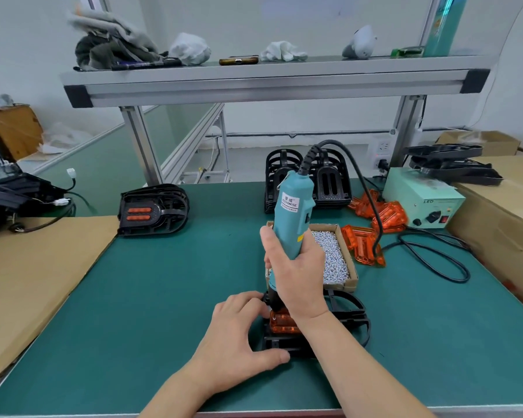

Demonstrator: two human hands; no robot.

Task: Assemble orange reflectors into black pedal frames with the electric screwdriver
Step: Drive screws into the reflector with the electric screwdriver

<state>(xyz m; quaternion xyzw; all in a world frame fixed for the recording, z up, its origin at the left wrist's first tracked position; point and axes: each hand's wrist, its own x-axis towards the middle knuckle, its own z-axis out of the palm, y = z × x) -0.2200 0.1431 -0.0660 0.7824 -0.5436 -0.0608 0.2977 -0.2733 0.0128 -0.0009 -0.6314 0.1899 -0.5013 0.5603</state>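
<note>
Step, likely: screwing the orange reflector (283, 323) into the black pedal frame (352, 315).
Doing it well: keep the electric screwdriver (293, 212) square to the screw and press straight down, since a tilt risks the bit slipping.
Right hand (298, 268): wrapped round the screwdriver's body.
Left hand (239, 330): thumb and fingers clasp the frame's left end on the worktop (163, 297).
Reflector: seated in the frame, between both hands — directly under the bit.
</note>
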